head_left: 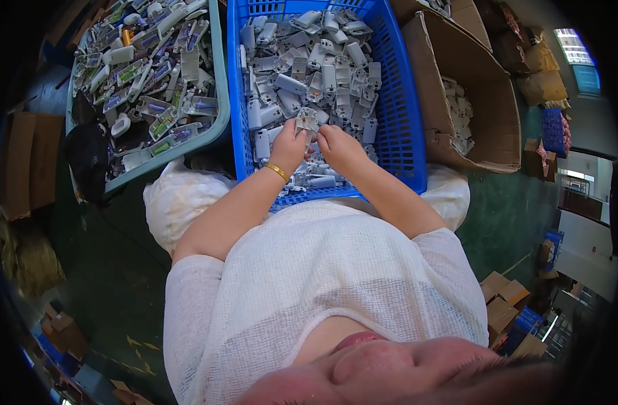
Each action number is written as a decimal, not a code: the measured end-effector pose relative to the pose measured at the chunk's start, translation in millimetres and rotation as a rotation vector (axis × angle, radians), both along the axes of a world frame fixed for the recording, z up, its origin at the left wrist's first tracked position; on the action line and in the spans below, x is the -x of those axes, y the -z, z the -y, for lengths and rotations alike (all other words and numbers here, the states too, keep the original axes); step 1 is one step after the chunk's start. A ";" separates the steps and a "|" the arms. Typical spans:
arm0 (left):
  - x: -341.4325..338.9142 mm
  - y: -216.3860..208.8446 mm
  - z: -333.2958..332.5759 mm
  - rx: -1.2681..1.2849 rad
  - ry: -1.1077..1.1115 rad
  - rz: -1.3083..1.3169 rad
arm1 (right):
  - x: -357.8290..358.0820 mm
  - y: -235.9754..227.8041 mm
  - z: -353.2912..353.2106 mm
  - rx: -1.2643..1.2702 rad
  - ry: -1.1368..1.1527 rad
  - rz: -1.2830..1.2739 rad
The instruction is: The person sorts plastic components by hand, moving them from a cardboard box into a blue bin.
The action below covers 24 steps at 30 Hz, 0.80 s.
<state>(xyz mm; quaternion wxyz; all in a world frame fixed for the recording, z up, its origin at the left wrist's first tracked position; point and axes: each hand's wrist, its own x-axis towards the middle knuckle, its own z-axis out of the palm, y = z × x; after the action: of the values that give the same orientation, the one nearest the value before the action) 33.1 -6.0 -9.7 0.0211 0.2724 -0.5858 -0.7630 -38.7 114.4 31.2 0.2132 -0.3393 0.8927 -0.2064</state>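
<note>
My left hand (290, 147), with a gold band at its wrist, pinches a white plastic housing piece (307, 120) between thumb and fingers. Beside it, my right hand (341, 146) is closed, its fingertips at the lower right of the same piece; whether it grips the piece or something small is hidden. Both hands are over a blue plastic crate (408, 128) holding many white plastic housings (328, 77), some hollow, some with small orange-brown parts.
At the left, a pale green tub (223, 111) holds white pieces with purple and green parts; a black bag (87, 152) hangs at its edge. An open cardboard box (488, 111) with white pieces stands at the right. White sacks (184, 202) lie beside the crate.
</note>
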 end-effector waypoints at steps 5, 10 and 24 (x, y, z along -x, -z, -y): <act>0.1 -3.6 -0.5 -0.004 0.039 0.039 | 0.9 -0.7 0.8 -0.058 -0.034 -0.057; 2.9 6.8 -0.1 0.063 -0.034 0.074 | -8.2 3.7 11.7 -0.078 0.002 -0.057; 2.7 2.7 2.1 0.108 -0.052 0.065 | 2.3 -1.8 11.3 -0.021 -0.025 0.028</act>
<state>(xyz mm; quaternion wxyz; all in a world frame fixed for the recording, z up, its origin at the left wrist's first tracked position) 30.4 -8.1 -12.4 0.0365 0.3105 -0.6193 -0.7202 -41.1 103.0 33.0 0.2318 -0.3452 0.8874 -0.1991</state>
